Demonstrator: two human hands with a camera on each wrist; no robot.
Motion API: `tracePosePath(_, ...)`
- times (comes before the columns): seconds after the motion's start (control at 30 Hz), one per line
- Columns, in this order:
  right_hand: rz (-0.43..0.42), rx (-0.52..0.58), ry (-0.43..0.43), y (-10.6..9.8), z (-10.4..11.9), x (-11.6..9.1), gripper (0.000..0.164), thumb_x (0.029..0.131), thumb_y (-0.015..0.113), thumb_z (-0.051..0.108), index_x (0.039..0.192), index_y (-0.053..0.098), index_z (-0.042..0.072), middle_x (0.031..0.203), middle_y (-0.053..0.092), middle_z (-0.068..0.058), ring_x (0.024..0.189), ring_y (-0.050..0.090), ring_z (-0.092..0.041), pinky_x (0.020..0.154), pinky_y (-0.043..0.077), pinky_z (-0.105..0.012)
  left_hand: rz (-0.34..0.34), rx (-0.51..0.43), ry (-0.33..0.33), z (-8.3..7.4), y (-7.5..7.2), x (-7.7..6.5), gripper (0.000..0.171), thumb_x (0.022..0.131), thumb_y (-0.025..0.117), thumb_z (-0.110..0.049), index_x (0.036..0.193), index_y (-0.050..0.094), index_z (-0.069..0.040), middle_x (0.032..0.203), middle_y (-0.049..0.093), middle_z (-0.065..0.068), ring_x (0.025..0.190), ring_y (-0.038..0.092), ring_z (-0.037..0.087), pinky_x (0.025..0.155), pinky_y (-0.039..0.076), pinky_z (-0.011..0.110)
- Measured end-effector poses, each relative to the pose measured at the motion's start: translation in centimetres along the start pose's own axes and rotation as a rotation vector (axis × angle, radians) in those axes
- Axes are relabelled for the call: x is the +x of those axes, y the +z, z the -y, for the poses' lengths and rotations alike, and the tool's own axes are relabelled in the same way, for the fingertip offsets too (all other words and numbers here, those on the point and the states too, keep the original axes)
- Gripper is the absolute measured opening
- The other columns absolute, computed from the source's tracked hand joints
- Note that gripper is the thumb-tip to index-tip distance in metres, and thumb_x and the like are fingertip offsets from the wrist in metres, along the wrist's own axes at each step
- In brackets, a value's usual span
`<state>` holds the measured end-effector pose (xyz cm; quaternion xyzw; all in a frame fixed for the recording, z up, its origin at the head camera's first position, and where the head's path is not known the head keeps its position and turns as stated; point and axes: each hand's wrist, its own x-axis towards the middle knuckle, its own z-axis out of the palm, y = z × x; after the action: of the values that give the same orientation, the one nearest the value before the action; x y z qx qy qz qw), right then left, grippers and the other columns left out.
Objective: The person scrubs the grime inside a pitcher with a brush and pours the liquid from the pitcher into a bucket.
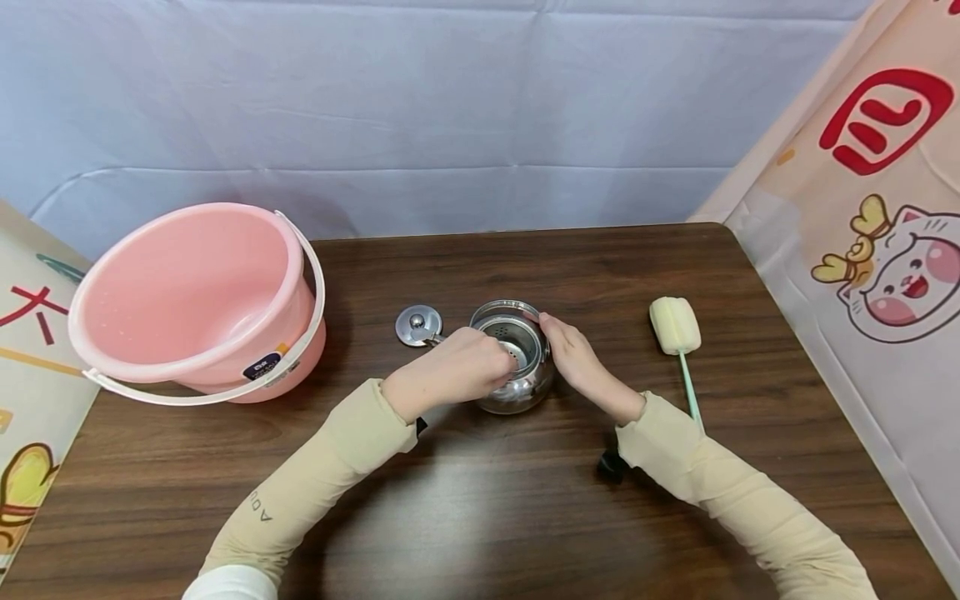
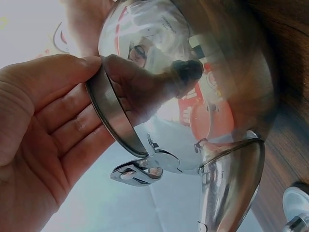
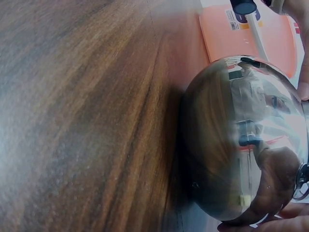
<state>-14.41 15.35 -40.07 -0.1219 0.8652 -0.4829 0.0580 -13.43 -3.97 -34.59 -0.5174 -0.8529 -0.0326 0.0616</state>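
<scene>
Left hand (image 1: 457, 365): fingers pinching teapot (image 1: 517, 397) rim (image 2: 110, 112); right hand (image 1: 581, 362): fingers straight against side; teapot well inside table (image 1: 480, 525) edges.

2 beige sleeves (image 1: 318, 462), the left with dark letters (image 1: 261, 506) and white fabric (image 1: 231, 585).

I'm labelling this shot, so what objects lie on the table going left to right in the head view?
Pink bucket, round metal lid, metal kettle, sponge-headed brush.
</scene>
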Motion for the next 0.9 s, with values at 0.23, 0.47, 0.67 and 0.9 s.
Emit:
tracePosePath(0.23,-0.002,-0.015,0.027,0.0,0.1,-0.1,0.048,0.101,0.023,0.028,0.130,0.050,-0.001,0.136,0.044,-0.017,0.130,0.035,-0.026,0.106,0.025,-0.037,-0.052,0.019,0.013,0.0,0.0,-0.1,0.022,0.077,0.062,-0.011,0.058,0.054,-0.018,0.053,0.053,-0.006,0.044,0.048,0.015,0.045,0.042,0.033)
tracePosePath(0.47,-0.003,-0.008,0.025,0.0,0.1,-0.1,0.049,0.102,0.023,0.028,0.130,0.049,-0.002,0.135,0.045,-0.017,0.129,0.036,-0.026,0.106,0.026,-0.037,-0.073,0.036,0.019,0.0,-0.2,-0.3,0.023,0.077,0.061,-0.009,0.058,0.052,-0.018,0.053,0.050,-0.005,0.045,0.048,0.015,0.045,0.042,0.033)
tracePosePath(0.67,-0.018,-0.017,0.070,0.0,0.1,0.0,0.050,0.101,0.024,0.027,0.131,0.043,-0.009,0.135,0.042,-0.023,0.130,0.035,-0.031,0.106,0.025,-0.040,-0.097,0.058,0.027,-0.1,-0.5,-0.3,0.022,0.075,0.062,-0.008,0.057,0.052,-0.018,0.053,0.051,-0.006,0.045,0.048,0.013,0.045,0.043,0.032)
tracePosePath(0.9,-0.026,-0.030,0.106,0.0,0.2,0.0,0.051,0.101,0.025,0.026,0.132,0.038,-0.013,0.136,0.040,-0.025,0.130,0.035,-0.033,0.106,0.025,-0.041,-0.141,0.073,0.041,-0.2,-1.1,-0.3,0.020,0.074,0.065,-0.009,0.059,0.055,-0.017,0.055,0.055,-0.006,0.046,0.051,0.012,0.045,0.043,0.031)
